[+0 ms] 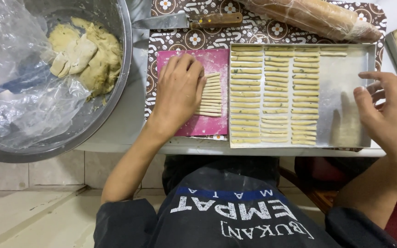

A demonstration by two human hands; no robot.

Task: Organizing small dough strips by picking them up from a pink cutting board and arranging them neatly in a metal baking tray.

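A dull, brushed metal baking tray [345,92], right of centre, carries rows of pale, matt dough sticks [274,94] flecked with green. To its left, a smooth, matt pink plastic mat [203,126] bears more cut dough strips [210,94] under the bare left hand [178,94]. The bare right hand [391,119] hovers at the right edge. At upper left, a satin-finish steel bowl [127,55] holds lumpy, soft dough [86,50] beside crinkled, glossy clear plastic film [14,82]. Along the top lie a knife [187,20] with a shiny metal blade and wooden handle, and a wooden rolling pin [313,16] in glossy wrap, over a printed brown-and-white table covering [184,39].
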